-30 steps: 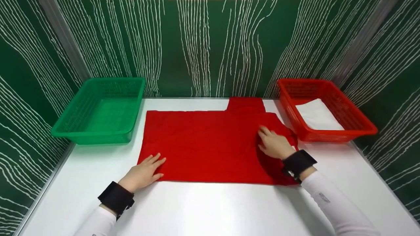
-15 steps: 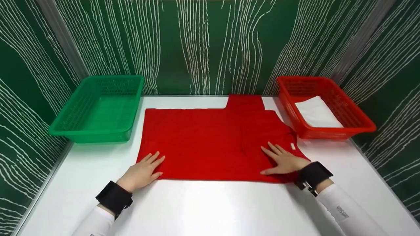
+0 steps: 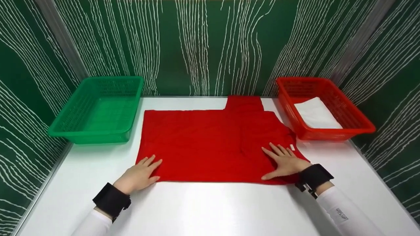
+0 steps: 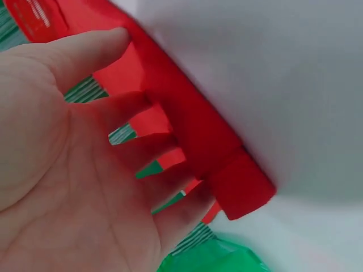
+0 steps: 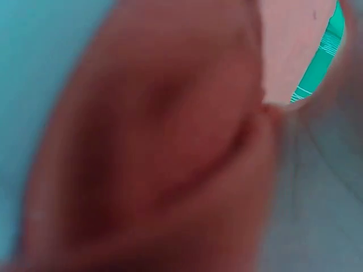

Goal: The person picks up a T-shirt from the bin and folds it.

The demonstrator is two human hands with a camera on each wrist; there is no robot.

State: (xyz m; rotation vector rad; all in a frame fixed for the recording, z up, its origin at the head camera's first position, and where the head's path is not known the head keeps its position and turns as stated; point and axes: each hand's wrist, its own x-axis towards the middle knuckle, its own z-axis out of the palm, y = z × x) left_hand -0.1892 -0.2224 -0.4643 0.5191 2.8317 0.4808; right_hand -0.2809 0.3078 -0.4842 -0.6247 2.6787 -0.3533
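A red T-shirt (image 3: 197,144) lies flat and sideways on the white table, its neck end with a white label (image 3: 292,147) toward the right. One sleeve (image 3: 244,103) sticks out at the back; no sleeve extends past the near edge. My left hand (image 3: 136,177) rests with spread fingers on the shirt's near left corner. In the left wrist view its fingertips (image 4: 127,37) touch the red cloth along the edge. My right hand (image 3: 283,162) lies spread on the shirt's near right part, below the label. Blurred red cloth (image 5: 170,141) fills much of the right wrist view.
A green basket (image 3: 90,133) stands at the back left with nothing in it. At the back right, a red basket (image 3: 341,131) holds a folded white cloth (image 3: 318,113). Green walls (image 3: 216,49) with white lines enclose the table (image 3: 210,209).
My right hand has moved nearer and to the right over the shirt, and its fingers have spread flat. The label now shows uncovered. My left hand has stayed almost in place.
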